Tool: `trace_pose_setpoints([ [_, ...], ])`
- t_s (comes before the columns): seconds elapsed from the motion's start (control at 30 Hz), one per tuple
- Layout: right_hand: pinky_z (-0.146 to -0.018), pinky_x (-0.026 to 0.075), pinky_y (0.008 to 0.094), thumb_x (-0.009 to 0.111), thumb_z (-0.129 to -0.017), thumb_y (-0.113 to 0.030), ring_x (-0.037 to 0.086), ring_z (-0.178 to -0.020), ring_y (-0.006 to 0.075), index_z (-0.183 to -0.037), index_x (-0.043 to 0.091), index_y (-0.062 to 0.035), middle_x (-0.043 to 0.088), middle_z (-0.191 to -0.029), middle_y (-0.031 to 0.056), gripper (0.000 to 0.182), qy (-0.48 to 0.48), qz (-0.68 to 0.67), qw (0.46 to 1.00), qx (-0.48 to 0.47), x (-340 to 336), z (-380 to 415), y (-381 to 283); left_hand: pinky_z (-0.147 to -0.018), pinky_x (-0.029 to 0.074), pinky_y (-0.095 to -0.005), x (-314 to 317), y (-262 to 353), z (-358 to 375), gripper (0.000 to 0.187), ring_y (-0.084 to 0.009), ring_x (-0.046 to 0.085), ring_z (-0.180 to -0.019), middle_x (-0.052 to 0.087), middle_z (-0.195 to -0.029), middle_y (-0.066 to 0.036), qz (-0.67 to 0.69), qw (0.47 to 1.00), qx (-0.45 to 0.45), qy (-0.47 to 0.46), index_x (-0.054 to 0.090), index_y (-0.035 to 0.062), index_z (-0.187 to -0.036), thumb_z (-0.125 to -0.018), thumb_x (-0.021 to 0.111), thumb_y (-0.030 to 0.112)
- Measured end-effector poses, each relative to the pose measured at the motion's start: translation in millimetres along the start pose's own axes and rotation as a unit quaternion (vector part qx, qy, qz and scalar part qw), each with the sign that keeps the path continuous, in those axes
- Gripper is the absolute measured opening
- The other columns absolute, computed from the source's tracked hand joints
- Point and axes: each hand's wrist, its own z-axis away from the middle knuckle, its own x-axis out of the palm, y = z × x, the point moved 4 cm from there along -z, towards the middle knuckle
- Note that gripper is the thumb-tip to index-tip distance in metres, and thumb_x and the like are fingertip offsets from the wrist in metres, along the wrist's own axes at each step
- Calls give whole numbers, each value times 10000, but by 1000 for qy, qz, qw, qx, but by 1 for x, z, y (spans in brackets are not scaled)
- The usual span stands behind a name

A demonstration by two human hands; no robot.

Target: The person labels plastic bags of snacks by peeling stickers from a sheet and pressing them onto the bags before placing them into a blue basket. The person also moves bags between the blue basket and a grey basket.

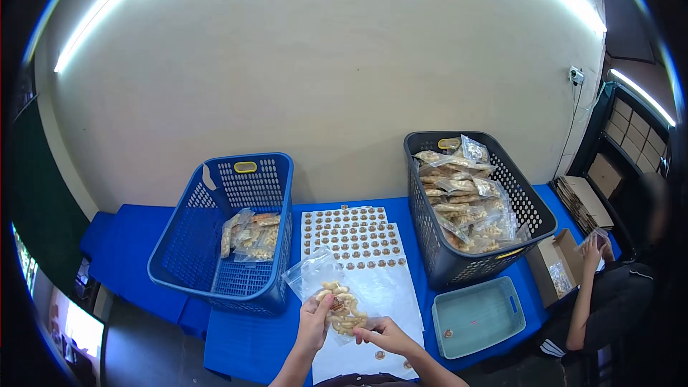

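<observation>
A table [143,258] is being covered by a blue cloth. A blue basket [215,272] is being carried on it, up and to the left of the fingers [326,304], and a black basket [459,265] up and to their right. Sticker sheets [351,233] are being spread between the baskets, just above the fingers, with a white sheet [390,290] lying directly under them. A teal tray [494,330] is being kept just right of the fingers, below the black basket.

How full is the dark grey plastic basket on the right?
Nearly full: the dark grey plastic basket holds clear snack packets piled to its rim.
</observation>
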Motion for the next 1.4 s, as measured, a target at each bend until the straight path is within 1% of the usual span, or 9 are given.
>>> trace_pose_setpoints([
  [0.23, -628, 399, 223, 473, -882, -315, 488, -654, 72, -910, 607, -32, 551, -672, 0, 314, -157, 4, 986, 55, -10, 14, -16, -789, 480, -304, -1, -3, 3, 279, -184, 582, -896, 581, -1003, -121, 11, 998, -44, -31, 471, -28, -1108, -874, 473, 123],
  [0.33, -626, 389, 211, 459, -893, -286, 484, -654, 62, -898, 604, -20, 549, -667, -4, 303, -147, -3, 988, 46, -16, 16, -16, -859, 444, -339, 5, -5, 7, 390, -213, 543, -984, 528, -1095, -156, 18, 997, -49, -61, 394, -28, -1186, -875, 486, 188],
  [0.5, -605, 415, 202, 463, -894, -208, 521, -645, 61, -842, 608, 2, 571, -693, 5, 260, 6, -10, 1000, 2, -60, 21, -27, -970, 336, -410, 9, 2, 12, 680, -324, 404, -1160, 342, -1284, -236, -2, 989, -17, -150, 194, -2, -1302, -836, 520, 370],
  [0.67, -616, 426, 210, 483, -881, -231, 535, -638, 86, -876, 607, 18, 597, -725, 50, 279, 268, -124, 952, -80, -139, 28, -27, -953, 364, -377, -7, 4, 17, 514, -301, 450, -1126, 425, -1221, -220, -35, 991, -64, -109, 280, -8, -1254, -881, 471, 289],
  [0.73, -644, 426, 214, 483, -881, -252, 525, -668, 78, -921, 590, 10, 593, -779, 48, 286, 271, -228, 924, -143, -149, 27, -37, -942, 376, -375, -13, 1, 19, 450, -298, 478, -1096, 458, -1185, -215, -51, 991, -78, -92, 319, -12, -1226, -891, 454, 256],
  [0.93, -614, 403, 202, 481, -878, -198, 495, -643, 85, -855, 582, -4, 568, -735, 52, 219, 269, -115, 956, 12, -131, 35, 0, -918, 392, -344, -29, -7, 28, 337, -247, 528, -1025, 526, -1097, -168, -131, 984, -95, -79, 396, -1, -1173, -901, 434, 193],
  [1.07, -577, 380, 189, 498, -867, -185, 488, -640, 79, -741, 566, -27, 539, -657, 27, 214, 202, -52, 977, 52, -117, 46, 25, -899, 392, -323, -36, -8, 32, 318, -220, 533, -1011, 543, -1080, -145, -149, 982, -92, -64, 423, 2, -1156, -898, 445, 187],
  [1.23, -639, 414, 224, 549, -822, -92, 513, -701, 85, -895, 583, 8, 570, -767, 36, 129, 202, -63, 977, 33, -88, 43, 13, -890, 392, -312, -46, 0, 35, 289, -207, 533, -1004, 557, -1058, -133, -149, 986, -45, -56, 434, -6, -1141, -892, 446, 141],
  [1.4, -680, 429, 235, 556, -820, -110, 542, -739, 107, -835, 608, 27, 610, -786, 69, 147, 159, -60, 983, 71, -71, 36, 35, -879, 405, -305, -65, 15, 32, 262, -200, 536, -986, 561, -1045, -131, -160, 987, -18, -18, 450, -15, -1116, -890, 445, 117],
])
